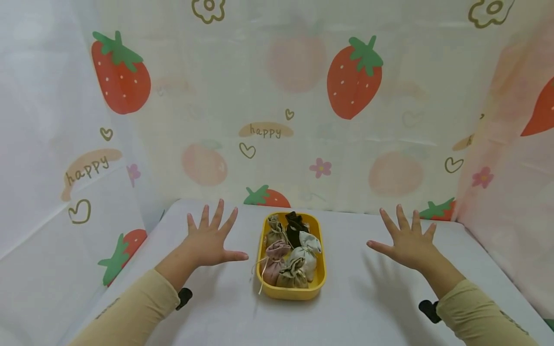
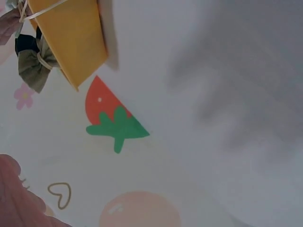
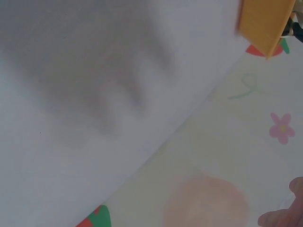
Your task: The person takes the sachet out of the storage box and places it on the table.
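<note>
A yellow tray stands on the white table between my hands, holding several small drawstring pouches. Inside it are a black pouch and an olive one at the back, a pink pouch at the left, a pale grey pouch at the right and a khaki pouch in front. My left hand hovers left of the tray, fingers spread, holding nothing. To the right, my right hand is likewise spread above the table and holds nothing.
A white tabletop runs back to a hanging curtain printed with strawberries, hearts and the word happy. More printed cloth encloses the left and right sides. The pink pouch's string dangles over the tray's left rim.
</note>
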Motion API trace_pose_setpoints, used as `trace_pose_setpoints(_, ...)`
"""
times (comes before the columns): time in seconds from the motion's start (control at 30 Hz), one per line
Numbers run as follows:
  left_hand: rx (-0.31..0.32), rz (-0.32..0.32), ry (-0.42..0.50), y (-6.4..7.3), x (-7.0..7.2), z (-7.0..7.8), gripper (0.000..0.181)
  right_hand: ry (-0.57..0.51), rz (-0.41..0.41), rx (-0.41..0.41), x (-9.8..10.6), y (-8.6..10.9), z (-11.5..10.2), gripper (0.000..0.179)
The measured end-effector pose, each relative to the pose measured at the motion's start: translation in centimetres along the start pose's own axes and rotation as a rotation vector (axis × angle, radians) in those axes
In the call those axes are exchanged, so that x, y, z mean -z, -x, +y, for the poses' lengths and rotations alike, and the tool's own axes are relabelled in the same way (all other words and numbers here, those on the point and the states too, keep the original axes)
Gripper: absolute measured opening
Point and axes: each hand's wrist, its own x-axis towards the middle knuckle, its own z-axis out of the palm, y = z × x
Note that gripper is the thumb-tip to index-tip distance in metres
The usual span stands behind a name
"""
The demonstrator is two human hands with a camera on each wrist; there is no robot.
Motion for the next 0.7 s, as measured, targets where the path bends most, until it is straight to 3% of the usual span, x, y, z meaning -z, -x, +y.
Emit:
trace_pose_setpoints(0.33,-0.029,-0.033,0.021,-0.4,-0.3,1.8,0.116,-0.009,-0.001,0.002,0.1,-0.2,-0.2,0.101)
trace_pose_setpoints(0.7,-0.083,-0.071,0.024,-0.5,-2.2,4.1,0.118,-0.029,0.007,0.011,0.1,-0.3,-0.8,0.101)
